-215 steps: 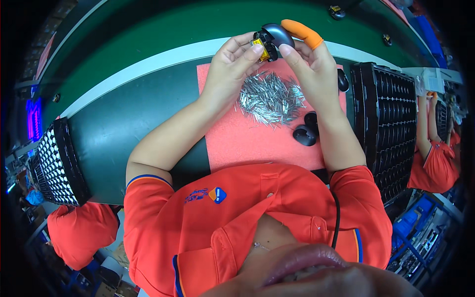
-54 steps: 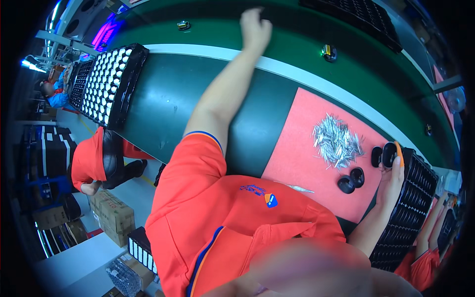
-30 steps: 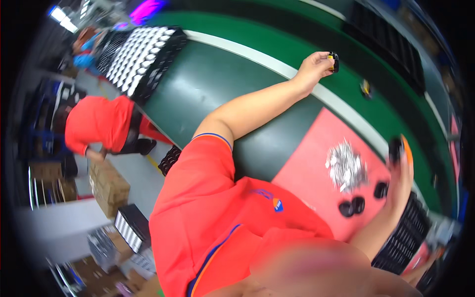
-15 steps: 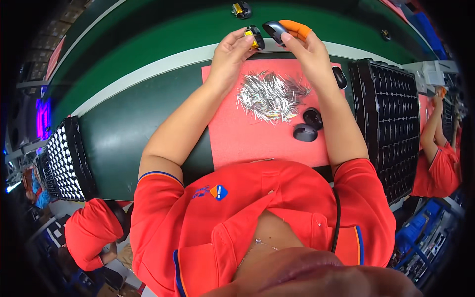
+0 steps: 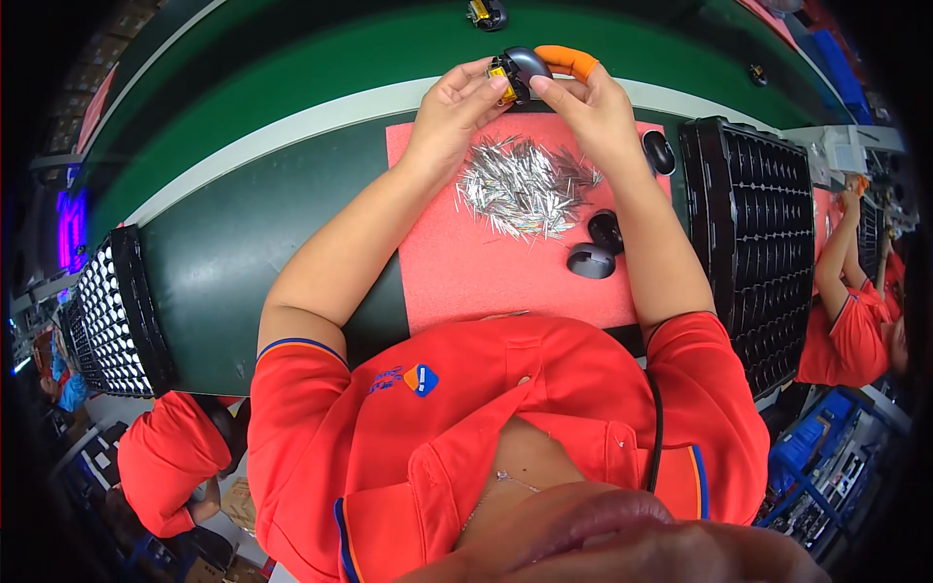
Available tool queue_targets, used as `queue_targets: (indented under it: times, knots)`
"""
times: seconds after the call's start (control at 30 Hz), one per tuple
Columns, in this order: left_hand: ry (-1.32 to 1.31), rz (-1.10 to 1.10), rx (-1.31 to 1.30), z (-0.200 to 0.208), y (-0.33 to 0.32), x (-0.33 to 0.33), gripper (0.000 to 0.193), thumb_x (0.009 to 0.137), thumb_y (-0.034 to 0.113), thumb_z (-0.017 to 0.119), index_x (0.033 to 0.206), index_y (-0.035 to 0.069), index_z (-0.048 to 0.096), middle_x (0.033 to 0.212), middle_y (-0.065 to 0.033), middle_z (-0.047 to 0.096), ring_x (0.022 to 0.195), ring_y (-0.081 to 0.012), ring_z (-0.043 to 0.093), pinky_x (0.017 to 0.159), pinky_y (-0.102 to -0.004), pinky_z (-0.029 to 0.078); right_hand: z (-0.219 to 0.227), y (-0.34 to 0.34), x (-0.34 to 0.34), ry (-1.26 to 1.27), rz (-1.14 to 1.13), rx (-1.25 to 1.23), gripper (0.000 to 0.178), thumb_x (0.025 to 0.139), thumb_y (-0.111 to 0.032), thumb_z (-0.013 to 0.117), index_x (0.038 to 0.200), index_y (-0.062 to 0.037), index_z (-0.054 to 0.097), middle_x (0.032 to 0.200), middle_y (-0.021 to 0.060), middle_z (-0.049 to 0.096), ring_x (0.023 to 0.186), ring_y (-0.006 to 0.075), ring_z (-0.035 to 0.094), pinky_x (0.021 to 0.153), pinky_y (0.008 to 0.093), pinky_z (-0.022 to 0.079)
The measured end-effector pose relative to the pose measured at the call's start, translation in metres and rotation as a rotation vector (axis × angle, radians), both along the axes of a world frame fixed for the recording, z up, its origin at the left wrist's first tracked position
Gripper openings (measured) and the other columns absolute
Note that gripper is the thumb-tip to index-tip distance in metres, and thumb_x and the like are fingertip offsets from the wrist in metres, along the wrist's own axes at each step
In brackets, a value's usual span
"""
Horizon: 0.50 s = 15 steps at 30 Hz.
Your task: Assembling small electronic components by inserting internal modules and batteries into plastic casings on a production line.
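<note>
Over the far edge of the pink foam mat (image 5: 457, 291), my left hand (image 5: 449, 112) pinches a small black module with a yellow part (image 5: 502, 85). My right hand (image 5: 595, 112), with an orange cover (image 5: 569, 61) on a finger, grips a glossy dark grey rounded shell (image 5: 526, 64). The shell is up against the module; whether the two are joined I cannot tell. Below my hands lies a heap of thin silvery pins (image 5: 520, 189). Two black rounded shells (image 5: 591, 260) rest beside it, near my right forearm, and another black shell (image 5: 658, 154) sits at the mat's right edge.
A black compartment tray (image 5: 763, 243) stands right of the mat, and a tray of white round pieces (image 5: 109, 316) at far left. Beyond the pale rail, the green belt (image 5: 321, 58) carries another yellow-and-black module (image 5: 486, 14) and a small dark piece (image 5: 757, 74). Red-shirted people (image 5: 844, 325) are on both sides.
My right hand has brought the grey shell leftward against the module in my left hand; before, a gap lay between them. The module on the belt has shifted slightly up and right.
</note>
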<state>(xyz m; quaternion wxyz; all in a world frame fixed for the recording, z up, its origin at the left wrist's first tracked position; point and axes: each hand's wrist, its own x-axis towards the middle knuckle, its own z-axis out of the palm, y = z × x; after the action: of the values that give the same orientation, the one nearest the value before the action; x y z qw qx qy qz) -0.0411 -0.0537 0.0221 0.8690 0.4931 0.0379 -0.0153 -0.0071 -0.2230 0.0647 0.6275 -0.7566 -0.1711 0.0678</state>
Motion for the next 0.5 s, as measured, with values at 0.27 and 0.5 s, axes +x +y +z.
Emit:
queue_targets:
  times: [0.27,0.5]
  knots:
    - [-0.026,0.005,0.014,-0.0024,0.0002,-0.0006,0.037,0.089,0.019,0.067,0.120,0.005,0.055,0.111,-0.0051,0.064,0.098,-0.0111,0.061,0.087,-0.0267,0.048,-0.0086,-0.0008,0.0061,-0.103,-0.031,-0.060,0.040,0.084,-0.013,0.071,0.118,0.0009,0.054,0.106,0.0084,0.063,0.096,0.0138,0.062,0.087,0.0268,0.048]
    - [-0.038,0.008,0.033,-0.0017,0.0017,-0.0021,0.040,0.089,0.019,0.066,0.125,0.004,0.055,0.112,-0.0048,0.063,0.099,-0.0112,0.061,0.089,-0.0272,0.049,-0.0073,-0.0032,0.0035,-0.072,-0.053,-0.178,0.044,0.081,-0.022,0.075,0.113,0.0023,0.058,0.095,0.0111,0.067,0.086,0.0151,0.065,0.078,0.0265,0.051]
